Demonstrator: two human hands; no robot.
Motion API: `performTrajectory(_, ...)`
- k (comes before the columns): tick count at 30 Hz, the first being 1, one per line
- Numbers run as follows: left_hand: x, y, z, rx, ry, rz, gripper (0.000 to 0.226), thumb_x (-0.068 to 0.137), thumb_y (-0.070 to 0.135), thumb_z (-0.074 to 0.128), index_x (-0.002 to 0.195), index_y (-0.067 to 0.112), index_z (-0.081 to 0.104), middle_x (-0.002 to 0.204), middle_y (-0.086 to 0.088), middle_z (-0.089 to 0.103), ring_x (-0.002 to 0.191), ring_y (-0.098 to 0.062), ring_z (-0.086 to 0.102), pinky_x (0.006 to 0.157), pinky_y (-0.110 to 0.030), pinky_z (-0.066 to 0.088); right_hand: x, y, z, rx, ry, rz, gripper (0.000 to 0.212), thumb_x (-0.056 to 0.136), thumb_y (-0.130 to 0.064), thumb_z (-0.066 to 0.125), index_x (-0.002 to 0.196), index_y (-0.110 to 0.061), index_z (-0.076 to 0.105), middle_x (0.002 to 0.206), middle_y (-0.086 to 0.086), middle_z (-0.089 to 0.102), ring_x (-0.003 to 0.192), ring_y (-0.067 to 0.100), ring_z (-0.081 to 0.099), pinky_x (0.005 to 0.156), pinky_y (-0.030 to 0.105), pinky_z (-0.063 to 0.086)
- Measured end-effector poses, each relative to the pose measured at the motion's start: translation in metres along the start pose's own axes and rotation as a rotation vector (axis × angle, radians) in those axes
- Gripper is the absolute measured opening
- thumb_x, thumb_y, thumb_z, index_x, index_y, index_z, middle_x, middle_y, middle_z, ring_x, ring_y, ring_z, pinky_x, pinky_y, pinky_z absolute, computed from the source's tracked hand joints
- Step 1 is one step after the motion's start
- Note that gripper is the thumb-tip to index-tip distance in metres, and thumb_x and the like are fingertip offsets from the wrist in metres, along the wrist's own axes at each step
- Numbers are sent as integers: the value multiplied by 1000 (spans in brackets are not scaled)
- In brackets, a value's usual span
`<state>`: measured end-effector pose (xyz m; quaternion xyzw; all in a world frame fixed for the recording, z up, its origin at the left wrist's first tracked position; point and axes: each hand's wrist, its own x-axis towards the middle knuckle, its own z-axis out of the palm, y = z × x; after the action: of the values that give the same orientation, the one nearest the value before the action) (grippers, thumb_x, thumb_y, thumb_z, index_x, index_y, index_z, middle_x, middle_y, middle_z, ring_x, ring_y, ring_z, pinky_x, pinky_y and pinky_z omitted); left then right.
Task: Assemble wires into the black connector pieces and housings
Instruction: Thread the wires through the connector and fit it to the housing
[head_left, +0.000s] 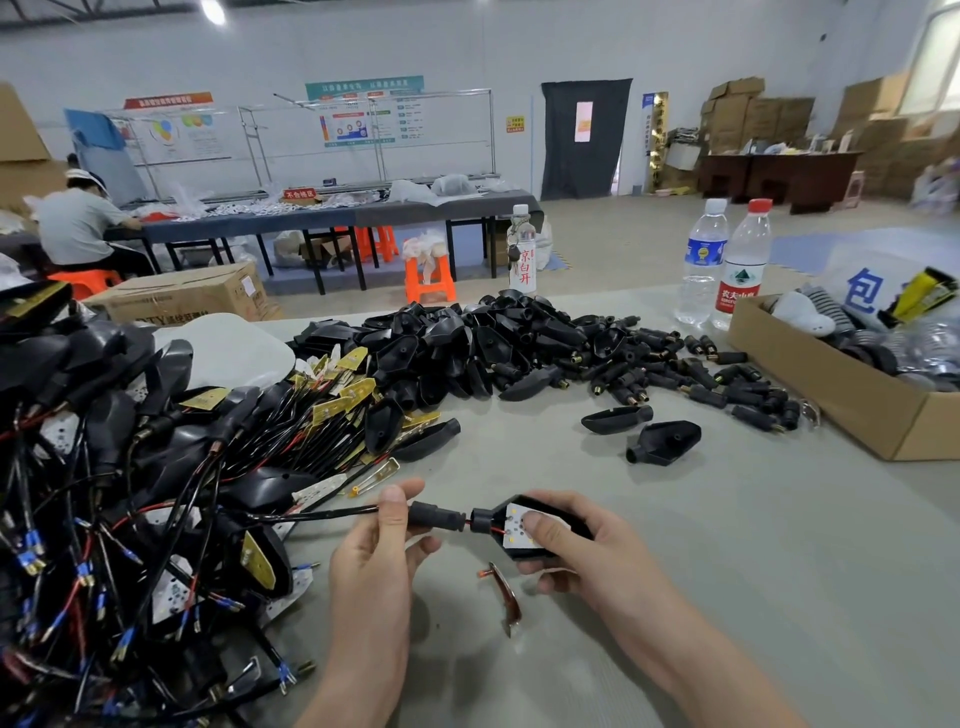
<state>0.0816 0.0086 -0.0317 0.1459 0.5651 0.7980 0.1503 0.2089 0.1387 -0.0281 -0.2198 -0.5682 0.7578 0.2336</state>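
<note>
My left hand (374, 551) pinches a black cylindrical connector piece (436, 517) threaded on a black and red wire (311, 515) that runs off to the left. My right hand (576, 545) grips a black housing (519, 530) with a white LED board inside, my thumb pressing on the board. A short stretch of red wire shows in the small gap between connector and housing. A small clip-like metal tool (506, 597) lies on the table just below the housing.
A tangle of wired assemblies (130, 493) fills the left side. A heap of empty black housings (467, 343) and connector pieces (701, 374) lies behind. Two loose housings (665, 441) sit mid-table. A cardboard box (841, 395) stands right, three bottles (722, 260) behind.
</note>
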Motion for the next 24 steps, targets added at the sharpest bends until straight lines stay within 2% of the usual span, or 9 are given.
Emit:
performTrajectory(3, 0, 1, 0, 4, 9, 10, 32, 90, 47, 58, 98, 24, 79, 87, -5, 74, 83, -17, 70, 77, -28, 58, 0, 0, 0, 3, 4, 11, 19, 92, -13, 68, 110, -14, 71, 91, 8, 77, 71, 22, 70, 56, 25, 53)
performTrajectory(7, -2, 4, 2, -5, 20, -5, 33, 89, 44, 59, 99, 19, 79, 91, -9, 76, 87, -21, 75, 90, -37, 53, 0, 0, 0, 12, 4, 16, 19, 91, -13, 69, 110, -14, 71, 92, 9, 77, 72, 22, 70, 57, 26, 54)
performTrajectory(9, -2, 6, 2, -22, 22, -14, 35, 88, 43, 60, 101, 17, 79, 93, -8, 76, 88, -21, 75, 92, -38, 52, 0, 0, 0, 15, 7, 15, 18, 92, -13, 69, 110, -14, 71, 90, 8, 77, 71, 21, 70, 56, 26, 54)
performTrajectory(14, -2, 9, 3, -125, -8, -45, 29, 95, 35, 56, 97, 20, 81, 93, -4, 74, 97, -22, 73, 79, -26, 60, 1, 1, -1, 29, 10, 16, 18, 93, -13, 67, 111, -14, 71, 93, 10, 77, 71, 22, 71, 57, 26, 55)
performTrajectory(19, -2, 9, 3, -183, -39, -69, 30, 95, 34, 56, 98, 16, 80, 87, 5, 71, 90, -16, 72, 76, -27, 60, 1, 2, -2, 43, 12, 11, 18, 94, -11, 66, 111, -12, 70, 92, 12, 77, 69, 23, 70, 58, 27, 56)
performTrajectory(24, -1, 10, 3, -276, -62, -133, 28, 90, 32, 58, 92, 16, 81, 85, 3, 73, 83, -12, 72, 71, -28, 61, 2, 5, -4, 49, -13, 18, 18, 94, -12, 65, 112, -9, 70, 90, 10, 76, 67, 21, 68, 59, 26, 56)
